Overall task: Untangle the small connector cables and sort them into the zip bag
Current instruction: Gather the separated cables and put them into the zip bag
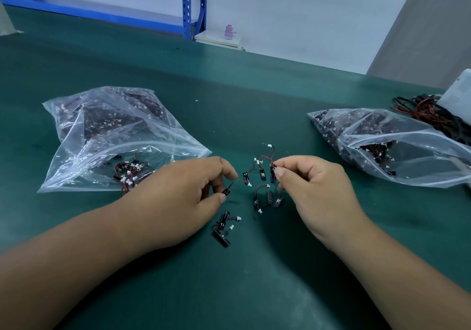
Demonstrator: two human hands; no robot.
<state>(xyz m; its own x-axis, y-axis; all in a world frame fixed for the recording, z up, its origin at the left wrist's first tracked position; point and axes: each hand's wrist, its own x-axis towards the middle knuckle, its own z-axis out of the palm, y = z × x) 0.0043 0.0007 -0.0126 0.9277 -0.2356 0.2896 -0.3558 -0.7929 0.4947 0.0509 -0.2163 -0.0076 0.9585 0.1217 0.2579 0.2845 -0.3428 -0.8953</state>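
left hand (193, 189) pinches a small black-tab red-wire connector cable (226, 191), right hand (313, 184) pinches a second cable (272, 174) in the loose tangle (262, 197) on the green mat (254, 100); draw apart slowly, low, then feed the clear plastic zip bag (84, 136) at left.

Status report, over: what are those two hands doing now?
Left hand pinches one connector cable. Right hand pinches a second cable. Loose cables between them. Zip bag beside left hand, nothing blocking it.

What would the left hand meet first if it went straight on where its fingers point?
The left hand would probably meet the loose black-and-red connector cables first, short of the right hand; depth unclear.
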